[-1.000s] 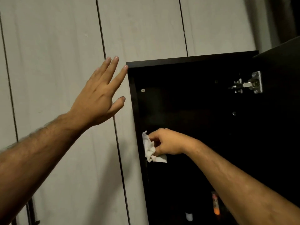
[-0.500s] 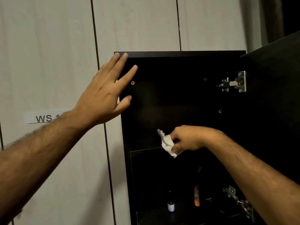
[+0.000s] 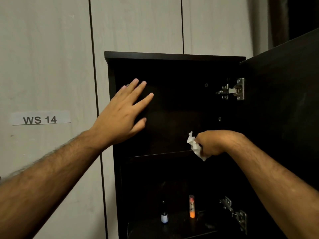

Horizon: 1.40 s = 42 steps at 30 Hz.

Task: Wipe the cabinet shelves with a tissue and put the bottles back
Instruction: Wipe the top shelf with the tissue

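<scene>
A pale panelled wall (image 3: 48,57) fills the space behind and to the left of the left hand, with a paper label (image 3: 41,118) reading "WS 14" just left of that forearm. The dark cabinet (image 3: 174,56) stands open in front of both hands, its door (image 3: 284,94) swung out beyond the right hand, two metal hinges on its inner edge. The left hand (image 3: 120,118) is raised at the cabinet's left edge, fingers straight and spread — whether it touches the wood cannot be told. The right hand (image 3: 209,144) is curled round a crumpled white tissue (image 3: 195,145), at the front edge of the upper shelf (image 3: 155,155). Below that hand, on the lower shelf (image 3: 172,226), stand two small bottles — a dark bottle (image 3: 164,214) and an orange bottle (image 3: 192,207) to its right, apart from each other.
</scene>
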Available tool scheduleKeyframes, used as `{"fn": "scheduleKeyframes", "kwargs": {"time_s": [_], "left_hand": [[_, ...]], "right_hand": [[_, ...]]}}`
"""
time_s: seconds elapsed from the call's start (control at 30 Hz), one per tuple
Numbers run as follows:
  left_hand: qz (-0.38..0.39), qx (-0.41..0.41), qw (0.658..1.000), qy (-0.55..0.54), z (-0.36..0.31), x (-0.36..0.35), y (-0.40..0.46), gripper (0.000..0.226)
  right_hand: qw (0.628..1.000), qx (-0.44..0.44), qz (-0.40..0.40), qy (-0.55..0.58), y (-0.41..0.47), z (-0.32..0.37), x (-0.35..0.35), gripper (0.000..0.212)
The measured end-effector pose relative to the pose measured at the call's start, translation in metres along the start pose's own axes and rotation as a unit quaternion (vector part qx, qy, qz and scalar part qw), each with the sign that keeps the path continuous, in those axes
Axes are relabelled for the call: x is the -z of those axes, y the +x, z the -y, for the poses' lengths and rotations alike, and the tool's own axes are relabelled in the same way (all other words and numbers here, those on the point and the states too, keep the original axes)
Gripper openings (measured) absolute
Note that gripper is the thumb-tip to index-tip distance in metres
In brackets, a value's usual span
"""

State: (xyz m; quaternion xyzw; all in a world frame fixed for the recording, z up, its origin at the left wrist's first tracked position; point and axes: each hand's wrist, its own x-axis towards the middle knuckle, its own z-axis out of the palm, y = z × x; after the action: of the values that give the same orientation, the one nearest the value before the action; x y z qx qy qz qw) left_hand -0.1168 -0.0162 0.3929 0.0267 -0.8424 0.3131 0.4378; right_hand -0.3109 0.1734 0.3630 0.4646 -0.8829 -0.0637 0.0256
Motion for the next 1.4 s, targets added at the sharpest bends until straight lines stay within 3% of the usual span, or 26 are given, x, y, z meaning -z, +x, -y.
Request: {"fn": "scheduleKeyframes", "kwargs": {"time_s": [0.23,0.4,0.47,0.53,0.6,0.7,0.8,0.9,1.0,1.07,1.23,1.4], "left_hand": [[0.030,0.032,0.999,-0.008,-0.006,-0.011,0.000,0.069],[0.046,0.046,0.997,-0.035,-0.017,-0.016,-0.009,0.069],[0.048,0.048,0.996,-0.049,-0.024,-0.019,-0.015,0.068],[0.054,0.047,0.996,-0.059,-0.033,-0.022,-0.020,0.067],[0.063,0.047,0.995,-0.063,-0.039,-0.024,-0.023,0.067],[0.074,0.052,0.994,-0.068,-0.044,-0.026,-0.026,0.066],[0.080,0.066,0.991,-0.081,-0.049,-0.027,-0.030,0.065],[0.088,0.075,0.989,-0.093,-0.054,-0.026,-0.035,0.063],[0.091,0.079,0.988,-0.094,-0.059,-0.025,-0.043,0.062],[0.090,0.085,0.988,-0.091,-0.060,-0.022,-0.046,0.061],[0.072,0.102,0.989,-0.082,-0.054,-0.012,-0.045,0.057],[0.057,0.114,0.990,-0.063,-0.045,-0.002,-0.048,0.056]], "right_hand": [[0.997,-0.059,0.043,-0.040,0.000,-0.023,-0.009,0.033],[0.994,-0.100,-0.050,0.008,-0.009,-0.021,-0.022,0.038],[0.982,-0.072,-0.164,0.064,-0.015,-0.023,-0.030,0.016],[0.961,-0.076,-0.257,0.061,-0.024,-0.024,-0.040,0.027],[0.948,-0.077,-0.302,0.071,-0.021,-0.024,-0.048,0.032],[0.922,-0.080,-0.368,0.086,-0.014,-0.024,-0.044,0.008],[0.923,-0.069,-0.361,0.116,-0.005,-0.025,-0.043,0.017],[0.925,0.031,-0.347,0.154,-0.007,-0.013,-0.045,0.022],[0.939,0.086,-0.277,0.185,-0.014,-0.006,-0.046,0.033],[0.942,0.072,-0.248,0.212,-0.016,-0.008,-0.041,0.033],[0.916,0.021,-0.336,0.216,0.012,-0.001,-0.007,0.016],[0.956,0.088,-0.221,0.171,0.057,0.044,0.013,0.016]]}}
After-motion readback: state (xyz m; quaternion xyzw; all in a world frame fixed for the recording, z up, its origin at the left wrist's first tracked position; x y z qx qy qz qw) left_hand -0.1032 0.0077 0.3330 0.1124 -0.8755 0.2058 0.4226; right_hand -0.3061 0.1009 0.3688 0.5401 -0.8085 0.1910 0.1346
